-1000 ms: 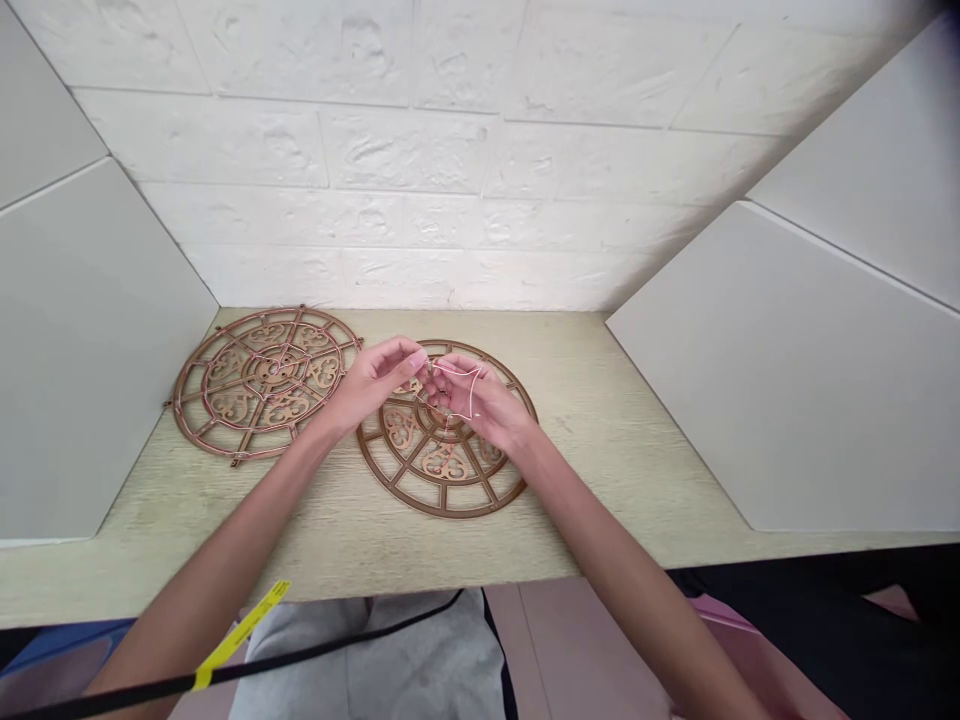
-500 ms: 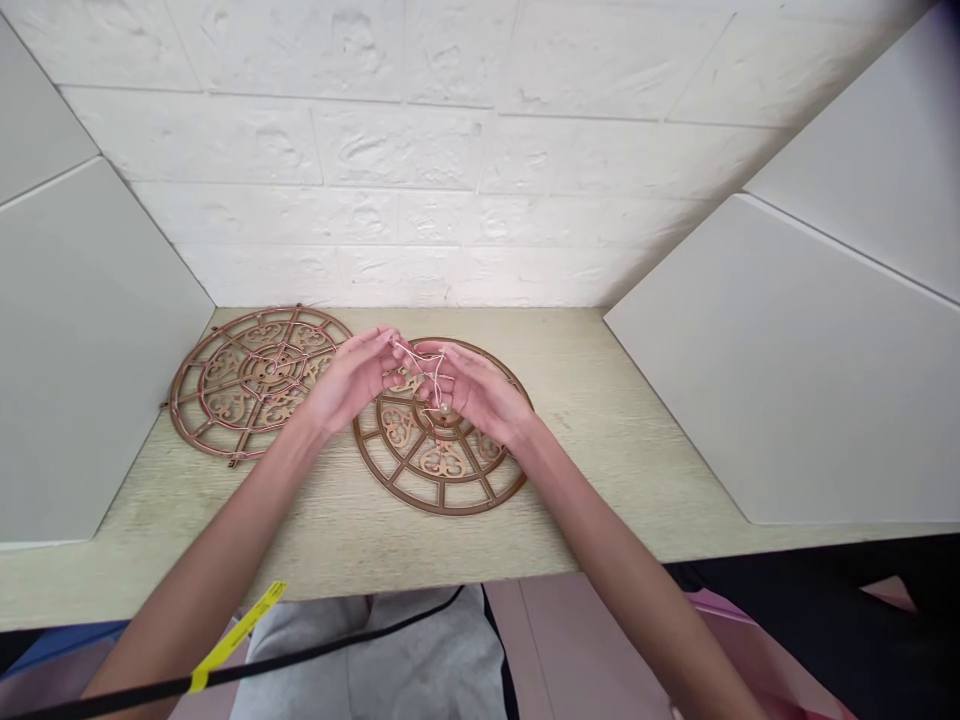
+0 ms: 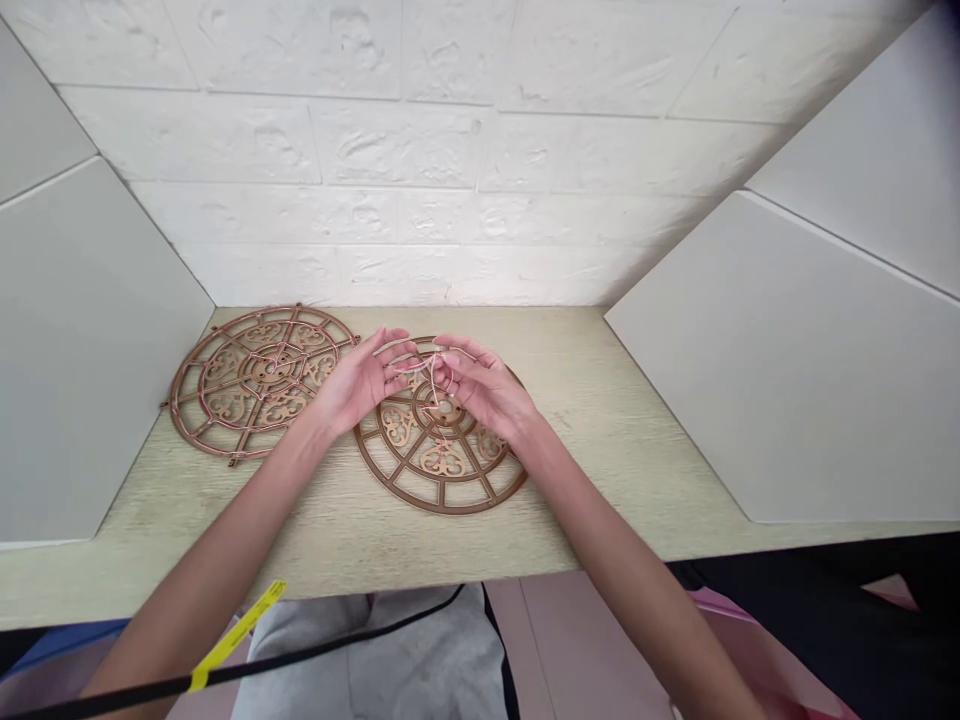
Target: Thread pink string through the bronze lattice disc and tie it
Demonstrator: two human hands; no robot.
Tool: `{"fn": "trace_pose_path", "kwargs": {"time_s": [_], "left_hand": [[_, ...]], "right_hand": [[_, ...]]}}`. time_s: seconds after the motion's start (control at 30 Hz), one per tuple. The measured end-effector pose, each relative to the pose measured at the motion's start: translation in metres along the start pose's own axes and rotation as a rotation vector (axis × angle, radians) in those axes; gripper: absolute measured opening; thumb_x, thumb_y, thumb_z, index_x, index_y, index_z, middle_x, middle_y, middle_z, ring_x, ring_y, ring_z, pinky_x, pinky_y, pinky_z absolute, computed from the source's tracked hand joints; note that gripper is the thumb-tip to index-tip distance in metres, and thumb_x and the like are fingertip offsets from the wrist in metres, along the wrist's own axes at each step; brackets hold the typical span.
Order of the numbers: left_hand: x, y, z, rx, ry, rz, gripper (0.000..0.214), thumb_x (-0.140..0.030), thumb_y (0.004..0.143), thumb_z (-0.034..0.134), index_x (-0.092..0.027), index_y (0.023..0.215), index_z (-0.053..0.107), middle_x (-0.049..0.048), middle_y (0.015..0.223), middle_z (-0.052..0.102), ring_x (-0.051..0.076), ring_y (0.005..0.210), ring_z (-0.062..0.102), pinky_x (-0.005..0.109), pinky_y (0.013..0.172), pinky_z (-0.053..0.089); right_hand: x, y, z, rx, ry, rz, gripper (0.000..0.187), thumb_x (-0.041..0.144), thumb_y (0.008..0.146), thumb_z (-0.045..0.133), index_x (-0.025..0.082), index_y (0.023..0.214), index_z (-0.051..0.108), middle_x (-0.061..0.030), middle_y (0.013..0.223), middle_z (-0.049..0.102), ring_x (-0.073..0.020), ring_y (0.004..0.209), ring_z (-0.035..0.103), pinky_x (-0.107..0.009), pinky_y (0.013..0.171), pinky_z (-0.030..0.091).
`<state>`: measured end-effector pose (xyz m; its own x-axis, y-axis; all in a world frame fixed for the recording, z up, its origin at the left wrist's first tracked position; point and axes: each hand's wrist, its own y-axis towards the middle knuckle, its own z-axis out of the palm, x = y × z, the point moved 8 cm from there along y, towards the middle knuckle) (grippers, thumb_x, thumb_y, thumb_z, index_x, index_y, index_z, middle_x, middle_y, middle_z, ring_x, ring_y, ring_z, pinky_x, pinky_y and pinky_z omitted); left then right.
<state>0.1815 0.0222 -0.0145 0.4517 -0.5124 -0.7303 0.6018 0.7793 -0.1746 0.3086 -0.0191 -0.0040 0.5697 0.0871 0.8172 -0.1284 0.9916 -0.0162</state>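
Between my hands is a thin white-and-pink cord (image 3: pixel 433 385), in loops above a round brown openwork disc (image 3: pixel 442 508). My right hand (image 3: pixel 487 390) pinches the cord between thumb and fingers over the disc's upper part. My left hand (image 3: pixel 360 383) is turned palm inward with its fingers spread, at the disc's upper left edge. A loop of the cord reaches to its fingertips; whether they touch it I cannot tell. The cord's lower part hangs toward the disc's centre. A second brown disc (image 3: pixel 240 447), with pinkish cord running along its rings and spokes, lies to the left.
Both discs lie on a pale wood-grain tabletop (image 3: pixel 585 430). A white brick-patterned wall (image 3: pixel 450 215) rises behind it. Grey panels stand at the left (image 3: pixel 90 350) and right (image 3: pixel 787 380). A black strap (image 3: pixel 330 650) with a yellow tag (image 3: pixel 240 630) crosses the lower left.
My left hand has opened and let go of the cord stretched between the hands. My right thumb and fingers have closed on the cord, which now hangs in tighter loops beside them.
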Motion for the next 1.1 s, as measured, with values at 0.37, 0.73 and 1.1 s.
{"fn": "trace_pose_path", "kwargs": {"time_s": [0.37, 0.73, 1.1], "left_hand": [[0.003, -0.004, 0.007, -0.012, 0.348, 0.087, 0.053, -0.054, 0.086, 0.07, -0.018, 0.124, 0.059, 0.0136, 0.131, 0.061, 0.022, 0.109, 0.064, 0.028, 0.083, 0.053], [0.021, -0.01, 0.029, 0.239, 0.666, -0.015, 0.052, -0.053, 0.083, 0.073, -0.015, 0.118, 0.068, 0.0131, 0.116, 0.07, 0.017, 0.098, 0.069, 0.022, 0.079, 0.05], [0.024, -0.012, 0.029, 0.228, 0.476, -0.002, 0.042, -0.042, 0.079, 0.08, -0.015, 0.11, 0.073, 0.008, 0.095, 0.072, 0.012, 0.086, 0.066, 0.019, 0.075, 0.049]], "right_hand": [[0.006, 0.007, -0.02, -0.066, 0.148, -0.134, 0.028, 0.022, 0.069, 0.087, 0.024, 0.092, 0.072, 0.0047, 0.085, 0.072, -0.007, 0.077, 0.064, -0.018, 0.074, 0.055], [0.015, 0.01, -0.036, -0.17, 0.152, -0.219, 0.029, 0.025, 0.064, 0.089, 0.024, 0.087, 0.071, 0.0048, 0.089, 0.071, -0.008, 0.08, 0.063, -0.02, 0.074, 0.053], [0.022, 0.0, -0.02, -0.262, -0.508, -0.381, 0.037, 0.043, 0.075, 0.081, 0.024, 0.103, 0.067, -0.0029, 0.102, 0.069, -0.0162, 0.1, 0.063, -0.03, 0.089, 0.049]]}}
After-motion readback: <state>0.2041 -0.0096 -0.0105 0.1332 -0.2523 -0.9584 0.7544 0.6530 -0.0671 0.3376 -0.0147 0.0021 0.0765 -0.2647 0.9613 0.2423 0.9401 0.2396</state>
